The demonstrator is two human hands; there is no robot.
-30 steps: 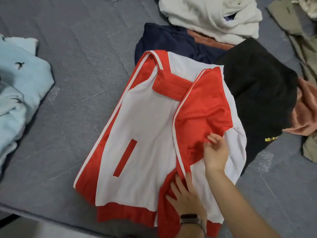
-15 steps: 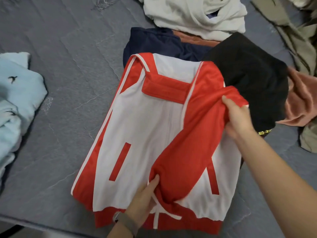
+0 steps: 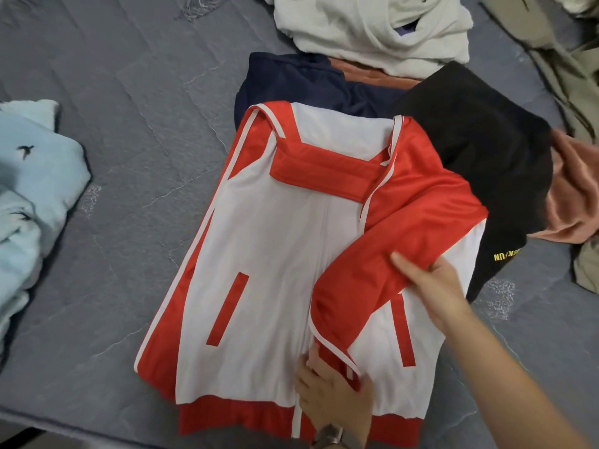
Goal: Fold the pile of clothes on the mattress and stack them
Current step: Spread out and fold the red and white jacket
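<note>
Jacket [image 3: 269,264] lies flat, front up, on the mattress [image 3: 113,76], right under both my hands. Right hand [image 3: 434,286] pinches the red sleeve [image 3: 398,241], thumb on top and fingers curled under the fabric, holding it diagonally across the chest. Left hand [image 3: 334,393] lies flat with fingers spread, pressing the cuff end down near the zipper, just above the hem.

Progress, my read: early. This jacket is only at the sleeve-in stage; the far-side sleeve looks already tucked along the edge, but the body is not yet folded. I see no finished stack anywhere.

Left to do: black top [image 3: 470,150] just beyond my right hand, navy piece [image 3: 291,82] and white heap [image 3: 372,27] past the collar, pink [image 3: 573,196] and olive [image 3: 567,69] items further right, all loose.

Light blue cloth [image 3: 32,176] sits well off to the left of my left hand; can't tell whether it's folded or part of the pile.

Hidden: right fingers under the sleeve, the jacket's back, most of the navy piece. White heap, olive and blue cloth are cut by the frame. Left wrist with watch [image 3: 330,435] is at the bottom edge.
</note>
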